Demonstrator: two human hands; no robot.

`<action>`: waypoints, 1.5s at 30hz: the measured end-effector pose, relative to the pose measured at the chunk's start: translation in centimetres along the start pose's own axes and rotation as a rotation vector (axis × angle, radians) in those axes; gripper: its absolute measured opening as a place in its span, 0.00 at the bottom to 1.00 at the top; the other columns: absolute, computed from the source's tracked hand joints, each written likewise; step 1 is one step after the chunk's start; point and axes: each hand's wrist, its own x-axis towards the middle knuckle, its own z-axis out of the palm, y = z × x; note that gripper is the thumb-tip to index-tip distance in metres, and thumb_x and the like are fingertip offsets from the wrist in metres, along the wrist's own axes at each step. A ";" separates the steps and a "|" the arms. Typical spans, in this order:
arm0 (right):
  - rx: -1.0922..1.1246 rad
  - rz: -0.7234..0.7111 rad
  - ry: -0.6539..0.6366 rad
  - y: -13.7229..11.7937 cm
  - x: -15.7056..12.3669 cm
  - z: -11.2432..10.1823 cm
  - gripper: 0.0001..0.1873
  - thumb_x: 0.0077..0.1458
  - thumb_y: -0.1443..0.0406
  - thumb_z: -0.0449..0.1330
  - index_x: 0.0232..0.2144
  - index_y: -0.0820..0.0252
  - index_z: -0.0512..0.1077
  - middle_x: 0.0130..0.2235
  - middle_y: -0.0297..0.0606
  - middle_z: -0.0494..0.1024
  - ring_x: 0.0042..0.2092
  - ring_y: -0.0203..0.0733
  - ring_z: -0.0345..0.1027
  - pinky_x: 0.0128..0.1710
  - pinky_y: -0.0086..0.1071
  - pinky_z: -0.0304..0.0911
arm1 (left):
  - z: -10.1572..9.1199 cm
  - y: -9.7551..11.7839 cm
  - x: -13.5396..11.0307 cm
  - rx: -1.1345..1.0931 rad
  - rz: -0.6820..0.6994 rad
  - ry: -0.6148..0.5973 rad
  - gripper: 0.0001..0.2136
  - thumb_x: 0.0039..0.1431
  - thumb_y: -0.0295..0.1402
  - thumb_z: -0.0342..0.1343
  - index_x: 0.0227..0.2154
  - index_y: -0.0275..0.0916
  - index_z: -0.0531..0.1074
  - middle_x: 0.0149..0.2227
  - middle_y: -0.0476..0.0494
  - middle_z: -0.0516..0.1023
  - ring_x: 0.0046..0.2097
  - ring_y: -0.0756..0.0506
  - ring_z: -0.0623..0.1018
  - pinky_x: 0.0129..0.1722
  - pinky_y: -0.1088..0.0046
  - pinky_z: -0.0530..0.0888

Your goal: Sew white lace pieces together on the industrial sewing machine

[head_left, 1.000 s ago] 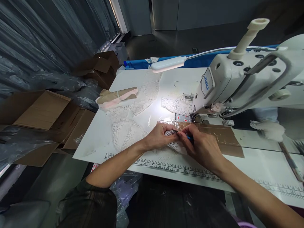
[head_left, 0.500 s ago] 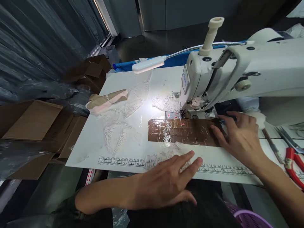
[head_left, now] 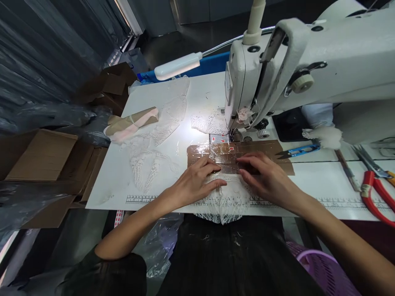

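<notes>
A white lace piece [head_left: 222, 201] lies between my hands, its lower edge hanging over the table's front edge. My left hand [head_left: 197, 181] rests at its upper left, fingers bent on the brown taped board [head_left: 271, 154], thumb apart over the lace. My right hand [head_left: 267, 176] is at the upper right, thumb and forefinger apart, their tips on the board. A fine thread-like line runs between the two hands. Just behind the board is the needle area of the white sewing machine [head_left: 239, 90]. Blue thread snips [head_left: 299, 151] lie on the board's right end.
More lace [head_left: 148, 164] and a tied pink-and-tan roll [head_left: 132, 125] lie on the left of the table. A second lace strip [head_left: 208, 123] is by the needle. Red-handled scissors [head_left: 370, 187] lie at the right. Cardboard boxes [head_left: 43, 156] stand left, a purple basket [head_left: 324, 267] below.
My right hand has moved left from the board's right end, and the blue snips now show there. My left hand has drawn back to the board. The lace is spread lower between them.
</notes>
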 end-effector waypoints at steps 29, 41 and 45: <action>0.718 0.364 -0.062 -2.5 4.0 3.2 0.13 0.53 0.56 0.62 0.34 0.58 0.67 0.30 0.32 0.71 0.31 0.37 0.66 0.29 0.30 0.63 | -7.1 -2.3 8.4 -0.234 -0.088 -0.266 0.14 0.55 0.41 0.60 0.38 0.36 0.77 0.30 0.45 0.77 0.26 0.52 0.71 0.25 0.76 0.66; -0.070 0.243 -0.125 1.9 3.8 -1.9 0.12 0.59 0.61 0.52 0.37 0.60 0.73 0.29 0.39 0.78 0.29 0.43 0.70 0.28 0.33 0.59 | -5.5 -6.6 11.7 0.475 0.283 0.134 0.25 0.48 0.50 0.64 0.44 0.36 0.70 0.43 0.36 0.71 0.42 0.40 0.73 0.33 0.65 0.72; -0.301 0.036 -0.135 2.5 4.9 -2.0 0.15 0.62 0.61 0.49 0.40 0.60 0.74 0.27 0.39 0.78 0.26 0.42 0.69 0.26 0.33 0.54 | -5.2 -6.2 8.5 0.477 0.448 0.234 0.12 0.62 0.41 0.54 0.41 0.38 0.70 0.41 0.40 0.73 0.38 0.45 0.75 0.33 0.67 0.73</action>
